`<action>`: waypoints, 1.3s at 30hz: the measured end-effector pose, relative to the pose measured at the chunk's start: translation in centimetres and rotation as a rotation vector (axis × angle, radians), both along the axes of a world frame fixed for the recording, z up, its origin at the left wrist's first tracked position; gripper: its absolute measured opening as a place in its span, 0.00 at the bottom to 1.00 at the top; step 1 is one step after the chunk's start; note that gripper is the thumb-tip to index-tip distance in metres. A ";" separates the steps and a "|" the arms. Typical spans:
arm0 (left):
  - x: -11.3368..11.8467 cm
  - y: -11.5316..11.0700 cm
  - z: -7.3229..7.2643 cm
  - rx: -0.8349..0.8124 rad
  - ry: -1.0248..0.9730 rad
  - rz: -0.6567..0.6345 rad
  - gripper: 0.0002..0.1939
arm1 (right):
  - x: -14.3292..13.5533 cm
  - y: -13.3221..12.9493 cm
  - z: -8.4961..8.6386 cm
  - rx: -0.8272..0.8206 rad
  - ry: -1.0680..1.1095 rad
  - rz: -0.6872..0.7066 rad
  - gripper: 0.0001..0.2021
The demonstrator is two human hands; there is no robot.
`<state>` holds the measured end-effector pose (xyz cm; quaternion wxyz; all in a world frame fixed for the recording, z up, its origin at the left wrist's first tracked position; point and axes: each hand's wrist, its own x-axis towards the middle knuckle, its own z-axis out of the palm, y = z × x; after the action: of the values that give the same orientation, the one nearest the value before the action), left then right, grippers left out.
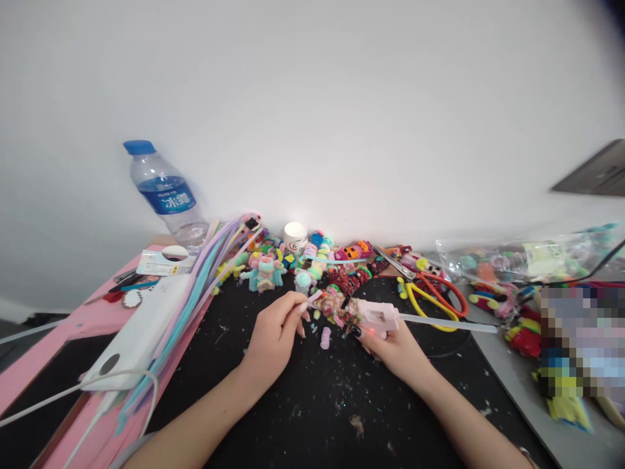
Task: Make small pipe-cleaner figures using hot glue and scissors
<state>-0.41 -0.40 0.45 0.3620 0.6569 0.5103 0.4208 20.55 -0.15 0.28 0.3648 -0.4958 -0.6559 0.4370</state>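
Observation:
My right hand (383, 345) is wrapped round a pale pink glue gun (378, 316); a long translucent glue stick (449, 323) sticks out of its back to the right. The gun's front, crusted with colourful bits, points left. My left hand (278, 326) pinches a small pale lilac strip (315, 296) close to the gun's tip. On the black mat (303, 404) just below the tip lies a small lilac roll (325, 338). A small pale blue and white piece (303, 281) stands behind my left fingertips.
Fuzzy figures (266, 271) line the wall around a white cup (295, 238). Orange scissors (444, 293) and yellow scissors (430, 309) lie right. At left are pipe cleaners (195, 286), a white power bank (131, 332) with a cable, and a bottle (166, 192). A plastic bag (517, 257) lies at right.

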 end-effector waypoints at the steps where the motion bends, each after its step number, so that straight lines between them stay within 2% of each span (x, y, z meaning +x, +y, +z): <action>1: 0.0 0.0 0.0 0.001 -0.002 0.001 0.10 | 0.0 0.0 0.0 0.000 0.001 -0.002 0.08; 10: 0.0 0.1 0.2 0.001 0.000 0.014 0.10 | 0.2 0.0 -0.3 -0.005 -0.011 -0.003 0.11; 23: -0.2 0.1 0.1 0.019 0.013 0.034 0.09 | 0.1 0.0 0.1 0.045 -0.024 -0.027 0.06; 39: -0.3 0.2 0.1 0.023 0.006 0.063 0.09 | 0.2 0.1 0.1 0.022 -0.038 -0.017 0.07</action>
<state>-0.68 -0.25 0.52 0.3397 0.6457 0.5270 0.4359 20.72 -0.06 0.42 0.3614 -0.5056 -0.6632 0.4170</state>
